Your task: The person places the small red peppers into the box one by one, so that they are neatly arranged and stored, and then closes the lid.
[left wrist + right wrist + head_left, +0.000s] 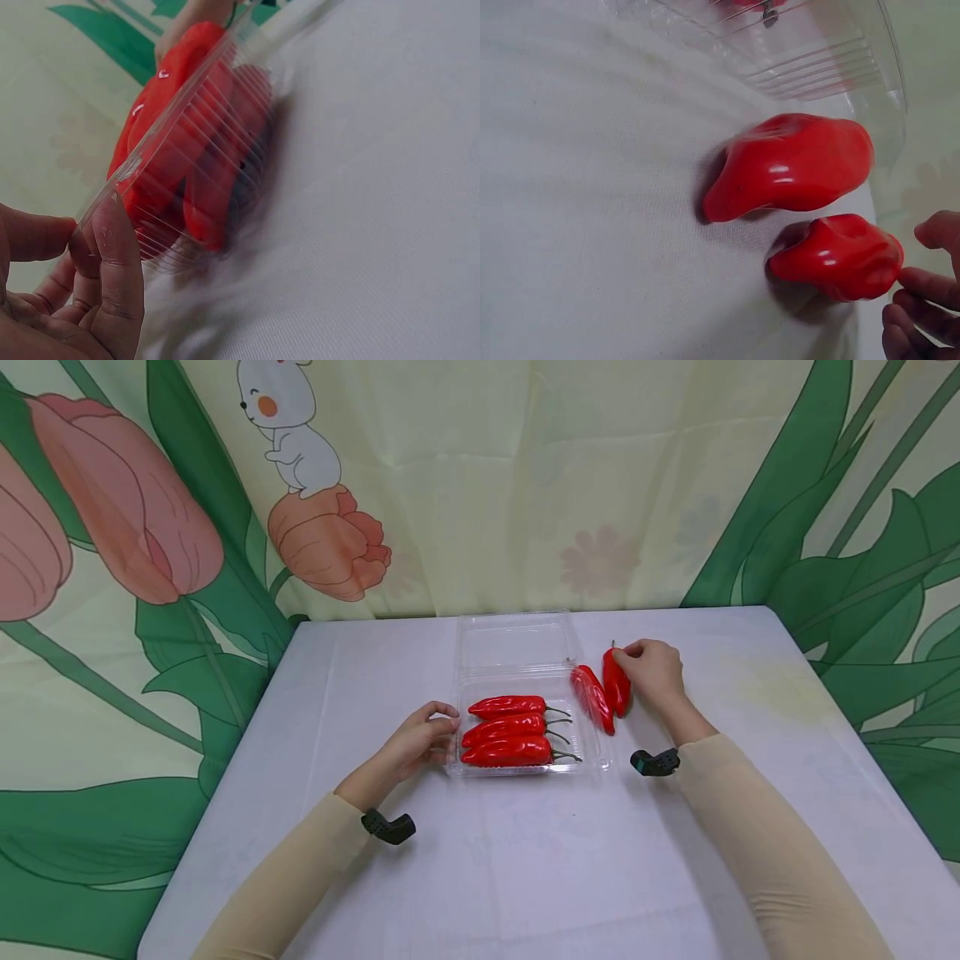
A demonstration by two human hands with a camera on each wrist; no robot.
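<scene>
An open clear plastic clamshell box [588, 747] holds several glossy red chili peppers [510, 727], three of them lying plainly side by side with stems to the right. My left hand [423, 739] is at the box's left side; in the left wrist view its thumb and forefinger pinch the clear rim [131, 165]. Right of the box, two more red peppers lie on the cloth. My right hand [654, 672] is at the stem end of the outer pepper [844, 259]; a fingertip touches it while the thumb stands apart. The inner pepper [799, 165] lies between that one and the box.
The box's hinged lid [517, 643] lies folded back toward the far edge. A white cloth [495, 860] covers the table. Behind it hangs a curtain [480, 493] printed with tulips and a rabbit. Each wrist carries a small black device [388, 827].
</scene>
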